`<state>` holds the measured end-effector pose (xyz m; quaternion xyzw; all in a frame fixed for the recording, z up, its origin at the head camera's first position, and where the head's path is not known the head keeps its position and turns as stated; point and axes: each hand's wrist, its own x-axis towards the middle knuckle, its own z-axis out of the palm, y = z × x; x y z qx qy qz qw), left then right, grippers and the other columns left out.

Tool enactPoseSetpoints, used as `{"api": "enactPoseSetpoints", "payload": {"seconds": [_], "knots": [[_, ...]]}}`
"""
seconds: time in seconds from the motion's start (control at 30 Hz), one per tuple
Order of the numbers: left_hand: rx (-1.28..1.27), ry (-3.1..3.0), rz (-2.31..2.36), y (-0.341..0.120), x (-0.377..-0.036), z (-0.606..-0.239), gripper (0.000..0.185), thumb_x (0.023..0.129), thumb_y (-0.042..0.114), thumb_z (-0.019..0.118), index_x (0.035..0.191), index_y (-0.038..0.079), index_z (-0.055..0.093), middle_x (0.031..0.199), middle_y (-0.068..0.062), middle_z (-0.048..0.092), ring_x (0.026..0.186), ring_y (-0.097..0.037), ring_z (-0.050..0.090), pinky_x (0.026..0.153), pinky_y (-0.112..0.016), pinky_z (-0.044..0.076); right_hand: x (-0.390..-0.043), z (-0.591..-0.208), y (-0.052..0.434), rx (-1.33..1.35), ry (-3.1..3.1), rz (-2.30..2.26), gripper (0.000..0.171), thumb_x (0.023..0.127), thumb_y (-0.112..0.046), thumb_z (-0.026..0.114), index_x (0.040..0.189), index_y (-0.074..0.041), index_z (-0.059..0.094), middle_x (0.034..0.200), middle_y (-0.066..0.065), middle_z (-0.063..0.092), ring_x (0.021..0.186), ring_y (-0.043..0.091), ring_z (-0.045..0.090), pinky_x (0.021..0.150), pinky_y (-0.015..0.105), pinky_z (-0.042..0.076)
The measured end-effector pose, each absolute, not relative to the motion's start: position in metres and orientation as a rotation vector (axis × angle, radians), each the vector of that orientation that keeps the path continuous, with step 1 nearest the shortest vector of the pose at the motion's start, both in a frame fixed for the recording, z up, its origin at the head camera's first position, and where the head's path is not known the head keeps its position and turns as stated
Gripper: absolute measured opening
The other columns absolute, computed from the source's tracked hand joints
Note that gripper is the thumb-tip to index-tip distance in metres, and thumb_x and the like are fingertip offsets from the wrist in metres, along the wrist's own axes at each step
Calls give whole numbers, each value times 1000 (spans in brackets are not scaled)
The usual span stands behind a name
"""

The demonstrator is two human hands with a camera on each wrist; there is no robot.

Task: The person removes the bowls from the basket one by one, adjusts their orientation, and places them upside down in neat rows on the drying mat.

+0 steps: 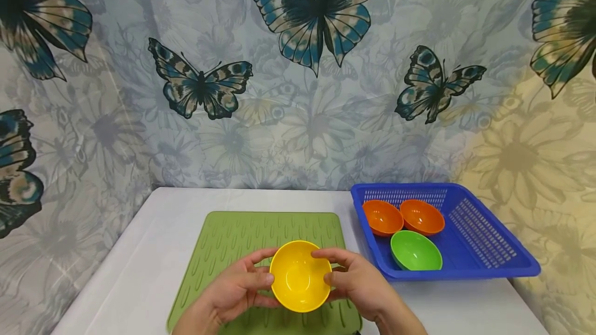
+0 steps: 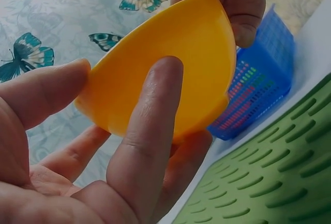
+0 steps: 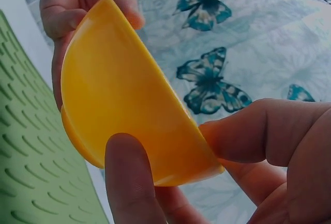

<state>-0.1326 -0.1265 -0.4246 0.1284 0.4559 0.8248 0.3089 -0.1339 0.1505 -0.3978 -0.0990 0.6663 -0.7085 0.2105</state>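
A small yellow bowl [image 1: 301,278] is held up between both hands over the green mat [image 1: 274,229], its opening tipped toward the head camera. My left hand [image 1: 242,286] grips its left side, with the thumb at the rim and fingers against the outer wall. On the opposite side my right hand [image 1: 356,283] pinches the rim and wall the same way. Each wrist view shows the bowl's smooth outside, the yellow bowl [image 2: 170,43] in the left one and the yellow bowl [image 3: 114,89] in the right, with a fingertip pressed on it.
To the right stands a blue plastic basket [image 1: 484,268]. Inside it, at its left end, sit an orange bowl [image 1: 383,218], a second orange bowl [image 1: 422,217] and a green bowl [image 1: 416,250]. A white table [image 1: 125,262] lies under everything, backed by butterfly-print cloth [image 1: 298,133].
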Motion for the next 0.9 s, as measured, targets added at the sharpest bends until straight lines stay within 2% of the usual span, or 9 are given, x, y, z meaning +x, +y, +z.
{"api": "enactPoseSetpoints", "payload": {"seconds": [0.2, 0.4, 0.57, 0.9], "knots": [[315, 1190, 2196, -125, -132, -426, 65, 97, 0, 60, 154, 0, 29, 125, -22, 59, 103, -30, 66, 85, -50, 54, -133, -398, 151, -277, 1814, -1988, 43, 91, -1, 61, 133, 1, 59, 140, 25, 44, 94, 35, 65, 76, 51, 57], [288, 1257, 2225, -125, -135, -427, 64, 95, -1, 62, 152, 0, 33, 129, -23, 58, 102, -32, 67, 82, -48, 55, -134, -392, 155, -296, 1830, -1992, 50, 95, -7, 60, 143, 1, 51, 142, 28, 43, 111, 38, 59, 82, 53, 55], [278, 1340, 2247, -125, -135, -426, 62, 93, -1, 64, 150, 0, 38, 129, -24, 59, 100, -32, 67, 82, -50, 55, -131, -382, 161, -313, 1903, -2030, 58, 99, -13, 60, 151, -1, 39, 146, 28, 41, 122, 41, 53, 88, 48, 53], [213, 1427, 2290, -125, -135, -424, 66, 91, -2, 69, 149, 1, 39, 127, -23, 58, 101, -36, 66, 84, -53, 53, -134, -377, 174, -380, 1585, -2120, 60, 108, -24, 41, 159, -4, 15, 135, 27, 55, 116, 41, 60, 93, 50, 50]]}}
